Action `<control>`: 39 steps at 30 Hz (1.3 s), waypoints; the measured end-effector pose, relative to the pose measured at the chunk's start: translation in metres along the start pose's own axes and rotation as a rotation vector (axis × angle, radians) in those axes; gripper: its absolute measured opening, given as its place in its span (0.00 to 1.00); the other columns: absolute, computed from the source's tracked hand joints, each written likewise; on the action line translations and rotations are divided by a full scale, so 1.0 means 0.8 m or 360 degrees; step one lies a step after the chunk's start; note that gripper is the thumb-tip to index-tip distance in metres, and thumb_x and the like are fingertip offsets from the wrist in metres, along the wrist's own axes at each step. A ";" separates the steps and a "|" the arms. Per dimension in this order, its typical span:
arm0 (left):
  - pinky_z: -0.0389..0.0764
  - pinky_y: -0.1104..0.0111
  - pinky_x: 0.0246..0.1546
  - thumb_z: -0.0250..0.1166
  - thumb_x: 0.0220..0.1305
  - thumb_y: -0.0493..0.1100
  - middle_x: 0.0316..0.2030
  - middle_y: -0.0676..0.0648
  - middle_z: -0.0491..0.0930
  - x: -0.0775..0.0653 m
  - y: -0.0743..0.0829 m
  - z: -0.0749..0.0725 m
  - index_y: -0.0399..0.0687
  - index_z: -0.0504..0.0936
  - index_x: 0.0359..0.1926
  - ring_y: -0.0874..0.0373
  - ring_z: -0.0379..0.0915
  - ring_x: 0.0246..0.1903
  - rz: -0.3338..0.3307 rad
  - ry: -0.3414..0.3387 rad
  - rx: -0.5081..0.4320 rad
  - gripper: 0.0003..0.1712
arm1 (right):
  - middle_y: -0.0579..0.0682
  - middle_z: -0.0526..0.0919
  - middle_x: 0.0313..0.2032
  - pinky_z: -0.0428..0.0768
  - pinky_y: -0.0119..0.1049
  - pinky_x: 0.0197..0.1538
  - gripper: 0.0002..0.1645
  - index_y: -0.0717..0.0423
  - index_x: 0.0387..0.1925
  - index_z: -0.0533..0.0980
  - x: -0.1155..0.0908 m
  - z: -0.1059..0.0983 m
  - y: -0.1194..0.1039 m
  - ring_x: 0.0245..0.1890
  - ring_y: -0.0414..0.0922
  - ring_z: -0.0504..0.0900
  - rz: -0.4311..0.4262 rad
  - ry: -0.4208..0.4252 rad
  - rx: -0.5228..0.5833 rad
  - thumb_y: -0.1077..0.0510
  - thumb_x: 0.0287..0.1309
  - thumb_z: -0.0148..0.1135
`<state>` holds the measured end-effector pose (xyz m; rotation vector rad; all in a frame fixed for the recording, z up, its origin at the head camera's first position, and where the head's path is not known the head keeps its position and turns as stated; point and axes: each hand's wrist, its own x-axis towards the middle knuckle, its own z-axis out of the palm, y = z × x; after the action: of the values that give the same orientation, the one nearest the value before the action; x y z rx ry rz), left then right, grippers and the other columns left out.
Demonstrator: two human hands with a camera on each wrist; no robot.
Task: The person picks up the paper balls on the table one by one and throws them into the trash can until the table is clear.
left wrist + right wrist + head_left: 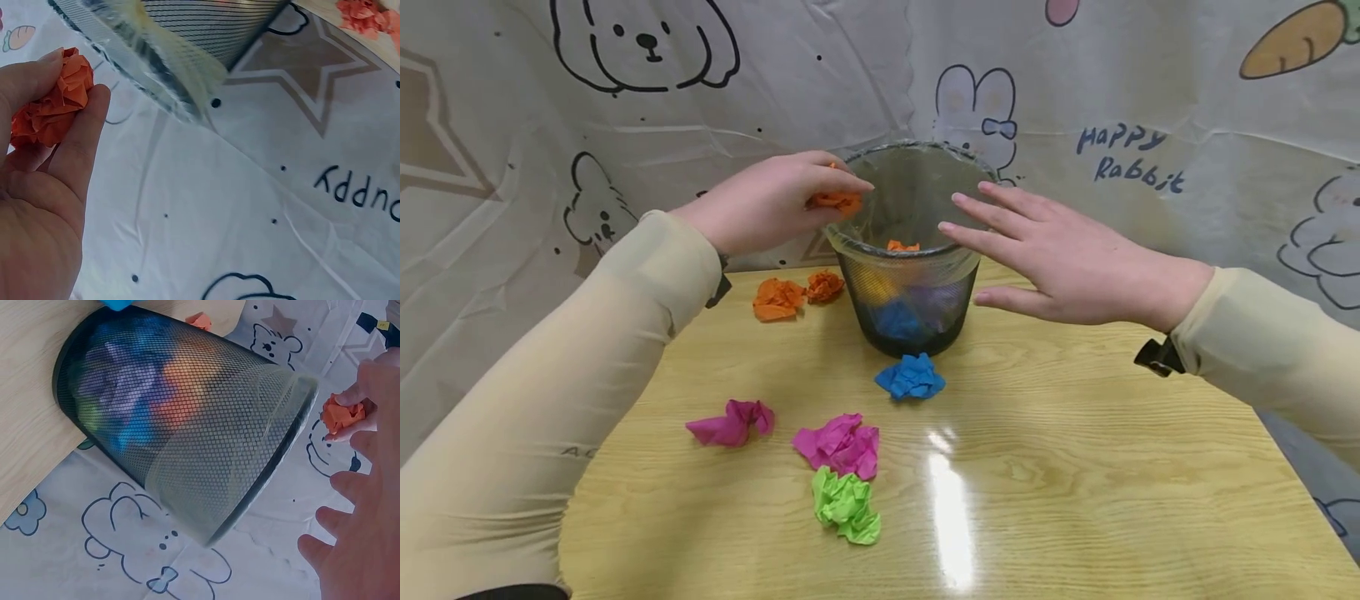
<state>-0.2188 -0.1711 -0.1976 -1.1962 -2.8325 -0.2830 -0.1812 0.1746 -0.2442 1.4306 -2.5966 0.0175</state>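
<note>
Left fingers [84, 137] pinch orange paper [61, 100] (pink paper [841, 446]: head view only).

Shows plain orange on several paper balls [778, 299], magenta on two crumpled papers [842, 446], lime green on a loose wad [847, 505], bright blue on a second wad [912, 377]. Runs to black mesh on the bin [206, 462], cloudy yellowish on its liner [187, 69]. Gives tan wood grain to the table [1112, 433], cream to the sleeves [527, 383], black-outlined animals [647, 42] and brown stars [422, 125] to the pale grey cloth [850, 92].

Two hands [1067, 258], one bin [917, 196], seven paper balls [912, 377] outside
</note>
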 end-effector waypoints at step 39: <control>0.34 0.50 0.77 0.42 0.77 0.70 0.81 0.48 0.31 0.035 0.013 0.016 0.65 0.46 0.83 0.48 0.27 0.80 -0.0170 -0.0113 0.0141 0.41 | 0.53 0.46 0.81 0.49 0.54 0.78 0.45 0.42 0.82 0.51 -0.022 0.010 0.001 0.80 0.58 0.44 0.0031 -0.0002 -0.0011 0.33 0.74 0.51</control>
<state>-0.2305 -0.1419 -0.2055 -1.0613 -2.9407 -0.1203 -0.1738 0.1889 -0.2550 1.4031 -2.6088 0.0102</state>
